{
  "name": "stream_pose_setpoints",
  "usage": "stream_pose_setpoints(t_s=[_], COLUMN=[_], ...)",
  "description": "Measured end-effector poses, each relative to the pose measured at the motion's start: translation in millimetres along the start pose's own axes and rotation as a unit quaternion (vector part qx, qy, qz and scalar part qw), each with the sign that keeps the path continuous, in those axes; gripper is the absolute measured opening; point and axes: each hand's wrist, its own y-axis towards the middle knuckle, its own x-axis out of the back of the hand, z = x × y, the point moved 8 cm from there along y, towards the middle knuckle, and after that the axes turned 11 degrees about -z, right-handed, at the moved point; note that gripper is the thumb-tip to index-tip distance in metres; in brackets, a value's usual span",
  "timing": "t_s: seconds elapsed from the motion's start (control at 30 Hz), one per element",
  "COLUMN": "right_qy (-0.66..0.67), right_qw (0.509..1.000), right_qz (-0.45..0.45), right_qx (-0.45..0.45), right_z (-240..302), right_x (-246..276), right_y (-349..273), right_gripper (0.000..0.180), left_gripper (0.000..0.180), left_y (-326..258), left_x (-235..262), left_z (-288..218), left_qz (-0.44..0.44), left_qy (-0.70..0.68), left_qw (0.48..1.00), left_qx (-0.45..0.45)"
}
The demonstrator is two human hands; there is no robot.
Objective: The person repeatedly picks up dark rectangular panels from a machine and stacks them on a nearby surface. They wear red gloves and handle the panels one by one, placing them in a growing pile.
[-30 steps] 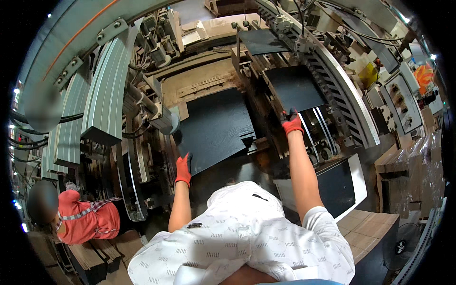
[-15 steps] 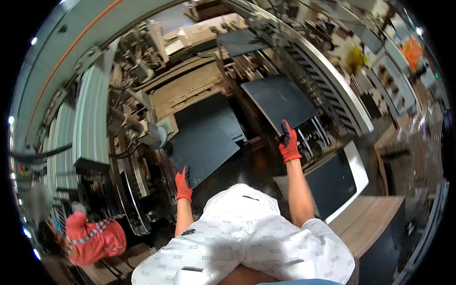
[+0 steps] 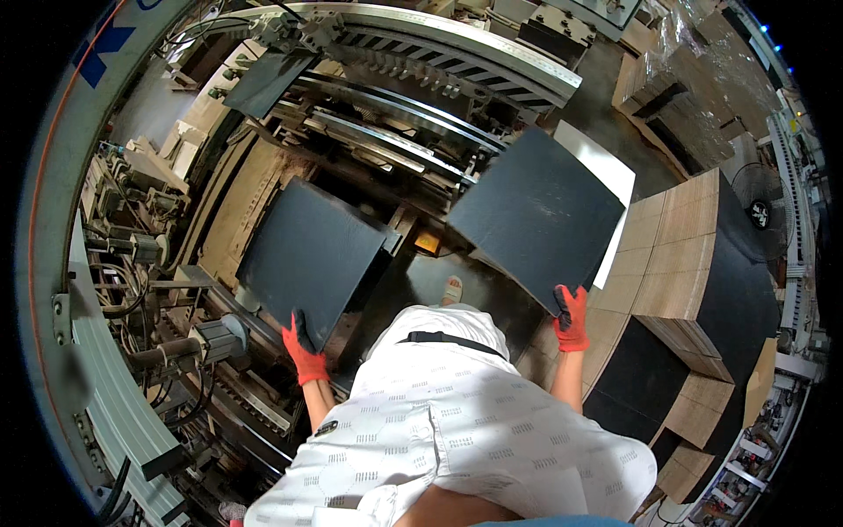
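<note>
Red gloves with dark finger parts cover both hands. My left hand [image 3: 305,351] grips the near edge of a flat dark board [image 3: 312,246], thumb on top and the other fingers hidden below. That board lies over the machine's left side, slightly tilted. A second dark board [image 3: 540,215] is pinched at its near right corner by my right hand [image 3: 571,321]. It spans from the rail ends towards the stacks on the right, above a white sheet [image 3: 610,162]. Whether anything else supports its far side, I cannot tell.
Metal rails [image 3: 395,110] cross the machine ahead, with another dark board [image 3: 268,81] farther back. To the right stand stacks of boards [image 3: 672,237] with light brown edges. Beyond them are a floor fan [image 3: 760,211] and a wrapped stack [image 3: 694,88]. Motor units [image 3: 206,342] jut out at left.
My view has turned to the right. The right-hand board has come off the rails and swung right towards the stacks with my right hand. My left hand stays on its board.
</note>
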Motion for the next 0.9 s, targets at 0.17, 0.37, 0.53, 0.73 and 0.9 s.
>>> stream_pose_setpoints(t_s=[0.17,0.37,0.53,0.73,0.9], right_qy=[-0.255,-0.293,-0.462,-0.443,-0.408], right_qw=[0.940,0.935,0.875,0.876,0.886], right_qz=[-0.003,0.113,-0.016,0.046,0.127], right_qx=[0.226,-0.166,0.142,0.188,0.182], right_z=[-26,-3,-1,82,132], right_x=[81,87,113,-37,-131], right_y=[23,91,128,90,54], right_gripper=[0.061,0.029,0.042,0.042,0.038], left_gripper=[0.033,0.029,0.043,0.045,0.052], left_y=[27,100,115,162,158], left_x=[-117,-224,-318,-333,-368], left_z=[-9,33,62,78,76], left_qz=[0.069,0.048,-0.062,-0.145,-0.198], left_qy=[-0.085,-0.097,-0.114,-0.019,0.046], left_qw=[0.992,0.994,0.989,0.986,0.973], left_qx=[0.063,-0.025,-0.064,-0.076,-0.107])
